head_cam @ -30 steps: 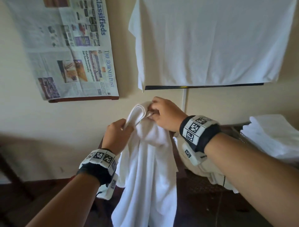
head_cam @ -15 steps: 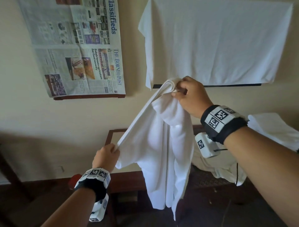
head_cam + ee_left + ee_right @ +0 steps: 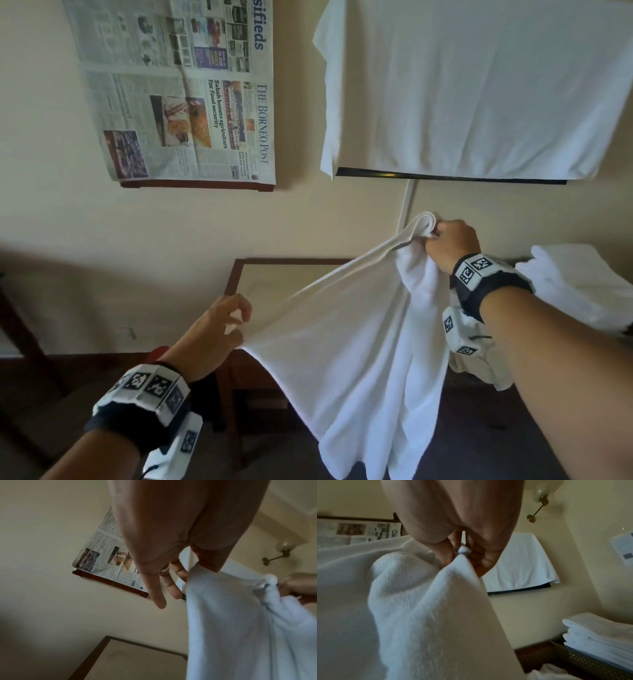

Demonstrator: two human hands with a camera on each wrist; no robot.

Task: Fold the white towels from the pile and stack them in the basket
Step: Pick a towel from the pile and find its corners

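In the centre of the head view, the stretched white towel [image 3: 349, 329] fills the span between both hands and blocks passage there. Behind it, a wooden table [image 3: 284, 274] stands against the wall. At the right edge, stacked folded towels [image 3: 579, 284] sit in a basket [image 3: 590, 662], closing that side. The lower left of the frame, below the left wrist, lies open.

Gray basket [image 3: 594, 665], folded towels [image 3: 599, 632] inside
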